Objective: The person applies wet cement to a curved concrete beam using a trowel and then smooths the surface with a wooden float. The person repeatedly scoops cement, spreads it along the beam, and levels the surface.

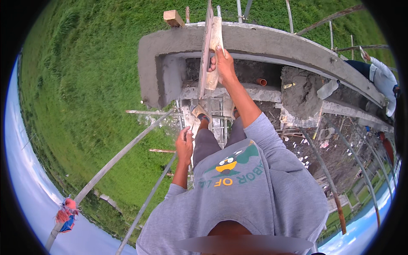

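Observation:
My right hand (224, 68) is closed around the pale wooden handle of a long plastering float (205, 55). The float's board is seen nearly edge-on and stands across the channel of a grey cement gutter (263, 39); whether it touches the cement, I cannot tell. Smooth, damp-looking plaster covers the gutter's rim and its squared left end. Lower down, my left hand (184, 146) hangs beside my leg, empty, with its fingers apart. An orange pipe stub (262, 82) shows inside the channel, to the right of my right hand.
A heap of wet mortar (301, 93) lies on a board to the right, with a translucent plastic container (328, 89) on it. Scaffold poles (123, 155) surround me above grass. At far right, another person (382, 80) works along the gutter. A wood block (173, 18) sits behind the rim.

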The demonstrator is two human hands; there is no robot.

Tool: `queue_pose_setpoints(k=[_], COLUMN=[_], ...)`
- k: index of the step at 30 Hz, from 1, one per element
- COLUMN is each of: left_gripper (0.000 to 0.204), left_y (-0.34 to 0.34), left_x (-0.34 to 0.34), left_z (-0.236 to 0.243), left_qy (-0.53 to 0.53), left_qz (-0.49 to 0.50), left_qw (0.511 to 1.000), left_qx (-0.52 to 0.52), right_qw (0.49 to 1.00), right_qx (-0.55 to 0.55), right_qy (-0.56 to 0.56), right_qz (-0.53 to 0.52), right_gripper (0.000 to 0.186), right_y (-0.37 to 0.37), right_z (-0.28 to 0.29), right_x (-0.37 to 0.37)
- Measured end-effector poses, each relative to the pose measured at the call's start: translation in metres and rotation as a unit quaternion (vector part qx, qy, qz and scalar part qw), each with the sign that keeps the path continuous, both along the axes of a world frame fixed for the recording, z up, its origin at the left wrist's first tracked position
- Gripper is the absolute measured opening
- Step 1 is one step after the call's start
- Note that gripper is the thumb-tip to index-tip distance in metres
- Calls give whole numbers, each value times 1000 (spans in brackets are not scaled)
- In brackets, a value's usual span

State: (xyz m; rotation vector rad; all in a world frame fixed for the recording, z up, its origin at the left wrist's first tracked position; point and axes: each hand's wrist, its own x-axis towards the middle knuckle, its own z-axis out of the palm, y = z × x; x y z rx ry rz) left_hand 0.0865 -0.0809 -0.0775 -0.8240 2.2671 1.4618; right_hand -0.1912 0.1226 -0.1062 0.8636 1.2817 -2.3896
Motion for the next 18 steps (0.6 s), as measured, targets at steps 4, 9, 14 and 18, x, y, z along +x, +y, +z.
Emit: queue_pose_setpoints(k=[4,9,14,18], left_gripper=[29,32,36,37], left_y=[-4,-13,-15,-13], left_x=[12,34,55,65], left_z=[-11,-32,-46,-51], left_qy=[-13,-78,-123,-140], left_qz=[1,-50,-51,-48], left_qw=[1000,996,990,987], left_qx=[16,2,46,58], right_qw=[996,945,920,958], right_qx=[59,257,315,222], right_qy=[-27,144,142,86], right_qz=[68,143,183,161], right_gripper=[39,39,37,35], right_y=[-15,-42,-20,7], right_z=[-1,-2,5,2], right_x=[53,117,99,76])
